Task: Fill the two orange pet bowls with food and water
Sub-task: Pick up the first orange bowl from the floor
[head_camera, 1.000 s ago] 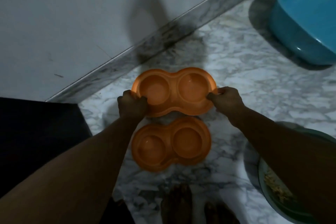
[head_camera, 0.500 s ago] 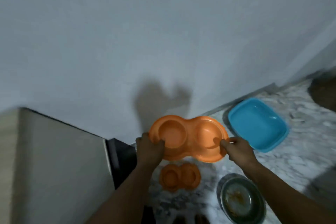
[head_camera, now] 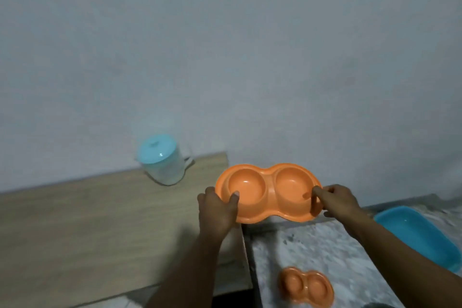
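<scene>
I hold an orange double pet bowl [head_camera: 268, 190] in the air, level, by its two ends. My left hand [head_camera: 218, 210] grips its left rim with the thumb inside the left cup. At the right rim my right hand [head_camera: 337, 201] pinches the edge. Both cups look empty. The bowl hangs beside the right end of a wooden tabletop [head_camera: 100, 227]. Far below on the marble floor [head_camera: 320, 247] lies a second orange double bowl [head_camera: 306, 286], also empty as far as I can see.
A clear jug with a turquoise lid [head_camera: 161, 160] stands at the back of the tabletop against the grey wall. A blue plastic basin [head_camera: 420, 232] sits on the floor at the right. The tabletop's right edge runs just under my left wrist.
I have lifted the bowl higher, from near the floor up to tabletop height. The view has swung up and left, so the tabletop and jug now show, and the metal dish has left the frame.
</scene>
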`<action>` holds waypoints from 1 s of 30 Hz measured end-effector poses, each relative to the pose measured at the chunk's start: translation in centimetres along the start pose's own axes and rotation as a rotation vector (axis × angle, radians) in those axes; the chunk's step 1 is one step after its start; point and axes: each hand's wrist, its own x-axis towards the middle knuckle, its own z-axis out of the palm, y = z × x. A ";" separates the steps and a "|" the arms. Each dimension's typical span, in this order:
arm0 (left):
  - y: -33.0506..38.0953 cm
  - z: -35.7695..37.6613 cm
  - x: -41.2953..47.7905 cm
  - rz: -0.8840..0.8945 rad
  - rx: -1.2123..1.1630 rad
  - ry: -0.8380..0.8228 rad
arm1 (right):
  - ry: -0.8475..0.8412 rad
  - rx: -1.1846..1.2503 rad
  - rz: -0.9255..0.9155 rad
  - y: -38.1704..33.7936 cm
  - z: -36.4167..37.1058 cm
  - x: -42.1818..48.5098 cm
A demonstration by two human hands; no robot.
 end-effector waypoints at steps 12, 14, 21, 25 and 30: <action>-21.6 -25.5 -0.8 -0.205 0.000 0.099 | -0.238 -0.148 -0.132 -6.1 25.4 -17.2; -23.1 -27.3 0.3 -0.204 0.009 0.096 | -0.243 -0.184 -0.149 -7.0 27.9 -17.1; -26.5 -28.9 7.5 -0.226 0.062 0.062 | -0.214 -0.207 -0.165 -10.0 34.7 -13.3; -28.0 -27.9 10.4 -0.227 0.114 0.003 | -0.230 -0.269 -0.128 -9.9 36.9 -11.0; -28.6 -27.6 11.1 -0.246 0.109 -0.049 | -0.224 -0.274 -0.112 -9.9 37.6 -10.9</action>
